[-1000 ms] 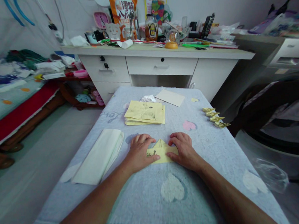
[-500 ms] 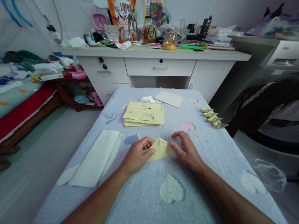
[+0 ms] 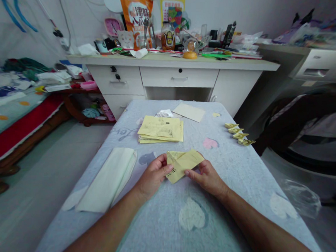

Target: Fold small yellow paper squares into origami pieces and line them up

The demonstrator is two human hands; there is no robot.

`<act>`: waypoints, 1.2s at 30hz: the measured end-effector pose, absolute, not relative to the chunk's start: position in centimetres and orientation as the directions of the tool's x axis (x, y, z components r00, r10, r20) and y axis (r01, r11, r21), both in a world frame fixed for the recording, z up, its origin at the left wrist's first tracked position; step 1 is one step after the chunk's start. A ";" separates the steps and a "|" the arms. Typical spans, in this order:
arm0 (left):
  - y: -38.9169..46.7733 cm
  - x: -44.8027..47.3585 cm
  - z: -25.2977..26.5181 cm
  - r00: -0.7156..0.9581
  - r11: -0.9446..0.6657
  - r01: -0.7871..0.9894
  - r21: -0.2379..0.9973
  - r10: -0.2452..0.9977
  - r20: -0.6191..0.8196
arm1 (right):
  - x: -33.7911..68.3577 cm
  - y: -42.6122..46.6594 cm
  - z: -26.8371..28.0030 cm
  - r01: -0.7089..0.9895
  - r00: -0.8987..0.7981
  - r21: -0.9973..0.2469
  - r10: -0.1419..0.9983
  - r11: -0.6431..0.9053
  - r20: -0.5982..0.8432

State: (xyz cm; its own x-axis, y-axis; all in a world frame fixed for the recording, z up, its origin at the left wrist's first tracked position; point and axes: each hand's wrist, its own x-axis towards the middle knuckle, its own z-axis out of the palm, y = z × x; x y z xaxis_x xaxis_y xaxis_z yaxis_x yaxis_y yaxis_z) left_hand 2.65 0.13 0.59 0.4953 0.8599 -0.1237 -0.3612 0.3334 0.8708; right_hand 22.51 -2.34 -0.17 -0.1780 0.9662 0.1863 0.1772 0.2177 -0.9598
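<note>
Between my two hands is a partly folded sheet of yellow paper [image 3: 185, 161] with some dark print near its left side. My left hand [image 3: 156, 173] pinches its left edge, thumb on top. My right hand [image 3: 207, 176] grips the right part, thumb at the lower edge and fingers behind it, mostly hidden. Beyond the hands lies a stack of yellow paper sheets [image 3: 161, 128] with dark marks on the top one. At the right edge of the table, several small folded yellow paper pieces [image 3: 238, 135] sit in a row.
The low table has a light blue heart-patterned cloth [image 3: 152, 228]. A folded pale green cloth or paper [image 3: 107, 181] lies on the left. A cream card [image 3: 189, 112] and crumpled white tissue [image 3: 164, 113] lie at the back. A cluttered desk [image 3: 177, 63] stands behind; a washing machine [image 3: 317, 67] is right.
The yellow paper has been turned and its shape changed from a peaked triangle to a slanted piece. My right hand has closed on its right side; my left hand still holds the left.
</note>
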 end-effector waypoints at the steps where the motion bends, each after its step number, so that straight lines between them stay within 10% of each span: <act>1: 0.0 2.8 0.6 0.512 0.335 -0.356 0.873 0.851 -0.118 | 22.5 -2.4 -0.3 0.147 -0.180 -0.969 0.969 0.197 0.170; 18: -0.4 3.2 0.2 0.470 -0.175 0.108 0.979 0.876 0.105 | 21.6 -2.8 0.4 -0.035 -0.255 -0.996 0.963 0.077 0.083; 23: -1.0 3.1 1.1 0.316 -0.231 0.274 0.934 0.938 0.139 | 22.4 -2.6 0.3 0.352 0.082 -0.897 0.946 0.267 0.314; 27: -1.7 3.3 1.1 0.325 -0.374 0.285 0.882 0.904 0.278 | 22.8 -2.4 0.3 0.717 0.017 -0.595 0.844 0.364 0.537; 36: -1.6 3.2 0.8 0.460 -0.589 0.454 0.669 0.798 0.390 | 21.9 -2.2 -0.5 0.857 -0.244 -0.336 0.882 0.390 0.402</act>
